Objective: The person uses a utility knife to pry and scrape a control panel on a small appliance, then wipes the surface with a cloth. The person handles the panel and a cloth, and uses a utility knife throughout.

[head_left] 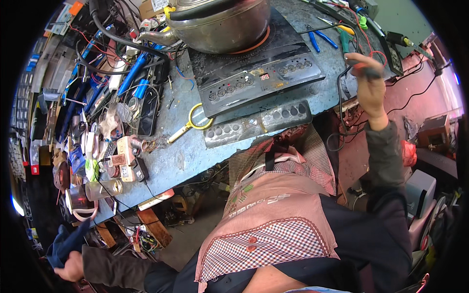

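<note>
A pink apron (pixel 267 215) covers dark clothing (pixel 373 239)

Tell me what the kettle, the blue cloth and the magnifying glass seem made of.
Kettle: metal, perhaps steel; smudged grey sheen.
Blue cloth at the left hand: probably woven fabric; soft, matte folds, though the weave is too small to see.
Magnifying glass: clear lens, glass or plastic; smooth yellow rim, likely plastic.

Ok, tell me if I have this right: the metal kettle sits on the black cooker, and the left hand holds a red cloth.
Not quite: the cloth is dark blue, as the head view shows. The left hand does hold it, and the metal kettle sits on the black cooker.
</note>
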Available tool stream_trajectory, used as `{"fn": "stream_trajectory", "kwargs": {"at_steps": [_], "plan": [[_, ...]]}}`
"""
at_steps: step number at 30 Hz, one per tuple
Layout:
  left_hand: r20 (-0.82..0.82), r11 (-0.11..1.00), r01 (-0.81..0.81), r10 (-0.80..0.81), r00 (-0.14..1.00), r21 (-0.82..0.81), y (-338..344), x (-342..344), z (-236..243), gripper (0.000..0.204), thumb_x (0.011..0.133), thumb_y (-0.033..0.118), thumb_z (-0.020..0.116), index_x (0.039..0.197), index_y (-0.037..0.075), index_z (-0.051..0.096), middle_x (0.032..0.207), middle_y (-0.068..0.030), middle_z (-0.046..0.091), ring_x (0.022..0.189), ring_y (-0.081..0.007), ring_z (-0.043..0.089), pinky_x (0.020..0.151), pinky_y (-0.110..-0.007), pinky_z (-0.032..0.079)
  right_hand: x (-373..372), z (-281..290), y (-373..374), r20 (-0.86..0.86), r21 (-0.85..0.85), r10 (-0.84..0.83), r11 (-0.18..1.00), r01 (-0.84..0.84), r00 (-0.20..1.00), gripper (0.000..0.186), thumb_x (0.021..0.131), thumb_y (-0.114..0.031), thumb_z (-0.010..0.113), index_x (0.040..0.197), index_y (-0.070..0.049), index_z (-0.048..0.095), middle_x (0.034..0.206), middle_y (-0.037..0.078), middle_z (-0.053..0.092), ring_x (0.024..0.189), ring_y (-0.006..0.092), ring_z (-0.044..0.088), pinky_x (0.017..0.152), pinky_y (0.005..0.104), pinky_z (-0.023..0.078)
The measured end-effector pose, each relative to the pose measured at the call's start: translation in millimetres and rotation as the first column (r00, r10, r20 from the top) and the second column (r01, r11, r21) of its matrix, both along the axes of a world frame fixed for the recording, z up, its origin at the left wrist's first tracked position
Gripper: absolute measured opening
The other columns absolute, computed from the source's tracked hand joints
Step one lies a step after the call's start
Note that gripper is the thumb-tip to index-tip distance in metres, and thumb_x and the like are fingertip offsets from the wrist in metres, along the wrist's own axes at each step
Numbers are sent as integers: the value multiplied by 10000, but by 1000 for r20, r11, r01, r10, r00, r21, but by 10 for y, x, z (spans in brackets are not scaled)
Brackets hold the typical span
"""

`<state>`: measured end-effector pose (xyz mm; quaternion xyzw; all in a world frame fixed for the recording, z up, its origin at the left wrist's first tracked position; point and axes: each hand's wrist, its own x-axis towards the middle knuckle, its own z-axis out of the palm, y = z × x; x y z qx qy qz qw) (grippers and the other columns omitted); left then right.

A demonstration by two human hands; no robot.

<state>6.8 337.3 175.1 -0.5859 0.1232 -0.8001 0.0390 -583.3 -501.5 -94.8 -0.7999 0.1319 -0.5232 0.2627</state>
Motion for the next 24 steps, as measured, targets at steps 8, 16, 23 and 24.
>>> {"fn": "stream_trajectory", "kwargs": {"at_steps": [8,16,23,24], "plan": [[92,494,810,-834,545,-317,-3071,-1800,-511,280,791,87,897,997,-56,774,1000,-202,757,824,-303,741,718,-430,645,308,239,844,593,724,-158,533,-438,790,246,1065,-117,681,1280,-4,642,1146,169,766,906,176,701,734,284,557],[-204,-82,758,-939,-276,-647,-5578,-1467,-1478,248,895,-60,783,1124,-26,693,1056,-92,736,919,-158,696,856,-313,605,896,290,1152,484,811,-159,451,-373,860,239,1082,-235,745,1142,-18,663,882,43,671,868,180,744,724,359,676],[-432,97,486,-631,-645,-868,-6171,-1435,-2418,241,935,50,799,1155,4,711,1016,-15,705,897,-107,628,820,-271,537,979,390,1176,192,851,-221,522,-50,956,199,960,-136,836,1033,-7,703,848,68,711,640,151,698,556,271,575],[-386,96,409,-574,-722,-908,-6191,-1472,-2433,244,942,67,813,1156,5,714,1013,-14,712,904,-105,629,824,-273,538,1000,385,1173,188,857,-226,513,-47,956,198,962,-134,835,1033,-5,702,850,71,712,634,158,701,545,275,574]]}}
